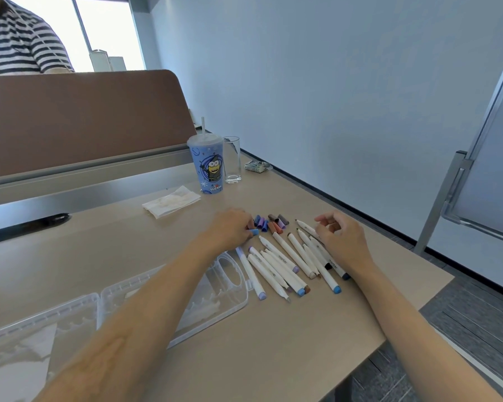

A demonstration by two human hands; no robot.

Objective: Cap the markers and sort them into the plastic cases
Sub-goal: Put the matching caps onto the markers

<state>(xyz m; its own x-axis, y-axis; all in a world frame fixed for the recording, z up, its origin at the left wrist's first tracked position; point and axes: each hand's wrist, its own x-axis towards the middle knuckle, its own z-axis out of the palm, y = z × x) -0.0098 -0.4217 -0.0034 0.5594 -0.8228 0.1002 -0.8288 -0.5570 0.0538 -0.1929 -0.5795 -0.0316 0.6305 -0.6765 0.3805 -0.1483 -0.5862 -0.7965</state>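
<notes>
Markers (pixel 285 264), about a dozen with white barrels, lie fanned side by side on the table (pixel 273 343) between the two hands, uncapped at their far ends and showing blue, lilac, brown or dark colour at their near ends. Loose caps (pixel 276 223), short and blocky in purple, blue, brown and grey, form a small heap just beyond the marker tips.

The left hand (pixel 230 227) rests at the heap's left edge. Its fingers are curled narrow and pinch a blue cap (pixel 254 232), though the palm hides most of the grip. The right hand (pixel 341 240) covers the far ends of the rightmost markers with its fingers loosely curled. A brownish patch shows inside the curl, and whether it is a held cap cannot be told.

The plastic case (pixel 234 266) is clear, ribbed and lying open with its handle end touching the leftmost marker. The left forearm crosses it, and its near half is cut off by the frame.

Farther back stand a printed paper cup (pixel 208 166) with a straw and a drinking glass (pixel 232 159), which are touching. A crumpled napkin (pixel 172 201) lies to their left, and a small packet (pixel 256 166), too blurred to identify, lies to their right. A brown divider (pixel 84 117) bounds the table's far side. Behind it a person in a striped shirt (pixel 18 39) is partly visible. The table's right edge runs just beside the right wrist. Bare tabletop extends toward the viewer.
</notes>
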